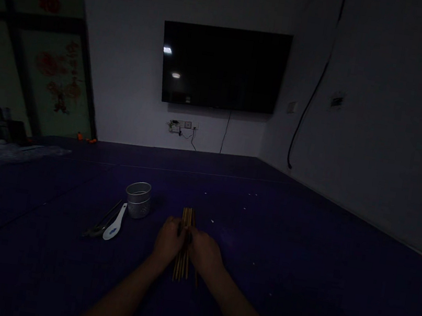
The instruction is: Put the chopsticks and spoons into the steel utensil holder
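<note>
A bundle of chopsticks point(179, 269) lies lengthwise on the dark blue surface in front of me. My left hand point(169, 240) closes on the bundle from the left. From the other side my right hand point(205, 252) is closed on it too, and the two thumbs come close together over the middle. One chopstick point(196, 279) at the right sits slightly apart from the others, angled outward. Most fingertips are hidden by the hands and the dim light.
Left of my hands stand a perforated metal cup point(138, 201) and, beside it, a white spoon point(114, 225) with dark metal utensils point(99, 228). Clear plastic wrap point(9, 151) lies far left. Small white bits dot the blue surface point(299, 256). A television point(224, 67) hangs on the back wall.
</note>
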`<state>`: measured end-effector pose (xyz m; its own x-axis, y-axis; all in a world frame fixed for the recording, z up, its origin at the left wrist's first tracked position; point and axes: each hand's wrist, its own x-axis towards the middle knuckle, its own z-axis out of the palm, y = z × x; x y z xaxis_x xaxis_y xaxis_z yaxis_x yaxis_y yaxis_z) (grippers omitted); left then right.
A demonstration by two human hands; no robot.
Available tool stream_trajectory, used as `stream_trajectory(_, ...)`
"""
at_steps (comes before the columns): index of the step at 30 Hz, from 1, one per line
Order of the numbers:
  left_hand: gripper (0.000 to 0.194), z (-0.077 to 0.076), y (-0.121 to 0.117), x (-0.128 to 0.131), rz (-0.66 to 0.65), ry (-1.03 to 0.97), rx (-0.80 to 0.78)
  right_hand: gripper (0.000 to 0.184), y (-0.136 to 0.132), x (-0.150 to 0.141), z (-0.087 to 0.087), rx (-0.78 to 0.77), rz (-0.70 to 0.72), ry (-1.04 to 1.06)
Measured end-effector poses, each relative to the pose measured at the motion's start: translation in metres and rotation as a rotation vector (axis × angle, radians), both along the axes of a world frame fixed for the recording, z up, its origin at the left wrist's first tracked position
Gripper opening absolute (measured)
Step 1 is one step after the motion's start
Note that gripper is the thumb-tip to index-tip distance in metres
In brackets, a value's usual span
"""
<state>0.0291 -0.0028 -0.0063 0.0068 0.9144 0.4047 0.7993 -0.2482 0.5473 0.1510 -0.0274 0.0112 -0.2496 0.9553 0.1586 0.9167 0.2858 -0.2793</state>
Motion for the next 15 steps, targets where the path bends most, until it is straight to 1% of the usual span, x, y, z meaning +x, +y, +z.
stream_trajectory(4, 0.024, 0.0, 0.002, -0.001, -0.005, -0.064, 0.059, 0.041, -0.001, 0.001, 0.005, 0.005, 0.003, 0.063)
stream_trajectory(7, 0.032, 0.001, 0.003, -0.001, -0.035, -0.084, 0.074, 0.044, 0.0, 0.002, 0.006, 0.025, 0.024, 0.147)
stream_trajectory(10, 0.039, 0.004, 0.003, 0.0, -0.073, -0.104, 0.042, 0.045, 0.003, 0.002, 0.002, 0.057, 0.081, 0.32)
stream_trajectory(13, 0.039, 0.006, 0.002, 0.001, -0.082, -0.136, -0.011, 0.053, 0.004, 0.0, -0.004, 0.078, 0.152, 0.502)
stream_trajectory(15, 0.037, 0.007, 0.002, 0.001, -0.07, -0.156, -0.045, 0.06, 0.005, -0.002, -0.007, 0.081, 0.199, 0.579)
